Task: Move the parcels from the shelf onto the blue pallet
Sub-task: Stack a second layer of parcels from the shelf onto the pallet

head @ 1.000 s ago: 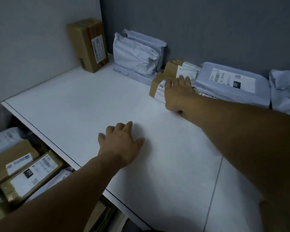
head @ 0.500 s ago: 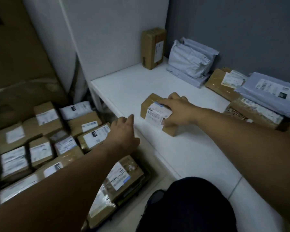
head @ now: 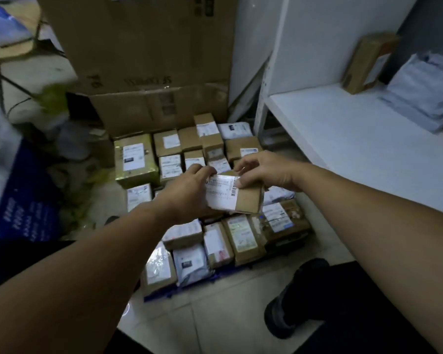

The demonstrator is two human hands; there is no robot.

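Wears dark trousers (head: 348,310) and a dark, matte, round-toed shoe (head: 289,302) with a thick sole. Shows both forearms (head: 92,272) bare right up to the frame edge, with left hand (head: 187,192) and right hand (head: 264,169) bare as well.

The white shelf (head: 343,141) carried a brown cardboard box (head: 366,65) standing upright at its back corner and, just beside it, a heap of grey poly mailers (head: 420,95). On the tiled floor (head: 202,318) sat the blue pallet (head: 189,286), only its near edge showing under close-packed parcels (head: 242,237) — brown boxes and white mailers, labels up, with a gold-wrapped box (head: 134,159) at the far left. A large cardboard carton (head: 151,47) stood on the floor behind them — a blue bag (head: 23,200) to the left.
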